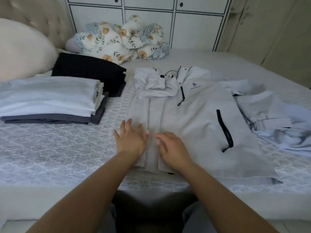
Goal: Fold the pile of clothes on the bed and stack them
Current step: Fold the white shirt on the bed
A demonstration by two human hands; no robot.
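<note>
Your left hand and right hand lie flat and open-fingered, gripping nothing, on the near left part of the grey jacket, which lies spread front-up on the bed, its left side already folded in. Press the folded edge flat toward the hem, then fold the loose right sleeve in to match before stacking it on the folded pile.

I see a pale grey zip jacket lying flat on the bed, front up, its left side folded inward. To its left sit two folded stacks: white and grey garments, and black garments behind.
</note>
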